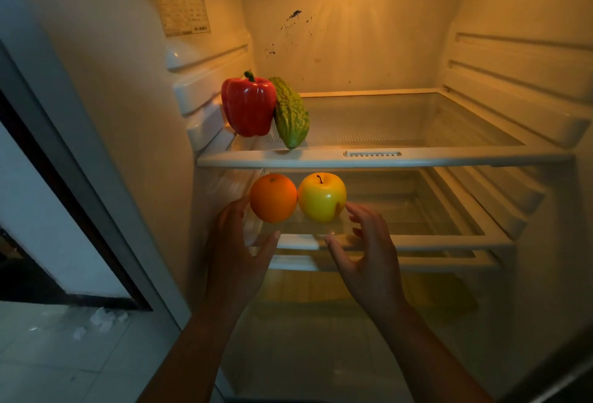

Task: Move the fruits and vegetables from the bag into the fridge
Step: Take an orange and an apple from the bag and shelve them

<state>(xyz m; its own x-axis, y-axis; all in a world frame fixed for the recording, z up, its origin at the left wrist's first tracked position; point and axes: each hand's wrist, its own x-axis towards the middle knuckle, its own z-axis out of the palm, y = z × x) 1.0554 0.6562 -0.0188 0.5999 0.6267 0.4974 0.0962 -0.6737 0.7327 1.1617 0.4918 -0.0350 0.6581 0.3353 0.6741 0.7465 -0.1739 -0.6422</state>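
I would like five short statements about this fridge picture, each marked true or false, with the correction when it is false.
1. The red pepper stands on the upper shelf. True.
2. The bitter gourd lies on the lower shelf. False: it is on the upper shelf, beside the pepper.
3. The orange sits left of the yellow apple. True.
4. The right hand grips the apple. False: its fingers are spread open near it.
5. The left hand holds a bag. False: it is open, next to the orange.
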